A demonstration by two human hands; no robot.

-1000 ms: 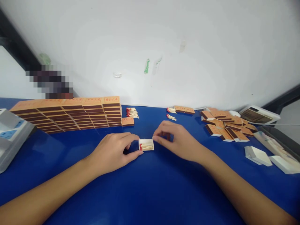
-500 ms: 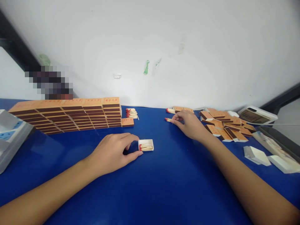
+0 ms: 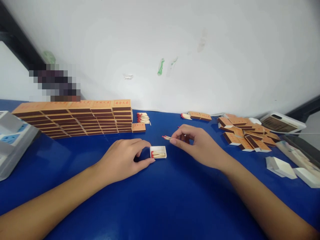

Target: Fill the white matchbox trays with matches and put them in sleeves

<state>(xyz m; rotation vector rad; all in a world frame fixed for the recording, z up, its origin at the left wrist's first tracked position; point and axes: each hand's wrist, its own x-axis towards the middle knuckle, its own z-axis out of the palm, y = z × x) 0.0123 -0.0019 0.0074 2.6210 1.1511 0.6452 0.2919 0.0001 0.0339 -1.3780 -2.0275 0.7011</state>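
Observation:
A small white matchbox tray (image 3: 158, 148) lies on the blue table with several red-tipped matches (image 3: 159, 154) along its near side. My left hand (image 3: 128, 160) grips the tray's left end between thumb and fingers. Just right of the tray and slightly above the table, my right hand (image 3: 192, 143) pinches a few matches (image 3: 167, 137), their red heads pointing left. Behind the tray are a loose pile of matches (image 3: 143, 118) and a single closed matchbox (image 3: 138, 127).
A long stacked wall of matchboxes (image 3: 97, 116) stands at the back left. More matches (image 3: 186, 116) lie beside flat matchboxes (image 3: 200, 115) near the wall. At the right are a heap of matchboxes (image 3: 240, 126), white trays (image 3: 281, 166) and a white case (image 3: 282, 122).
My right hand has moved left and toward me with its matches, nearer to the tray. My left hand still holds the tray. The view has shifted slightly.

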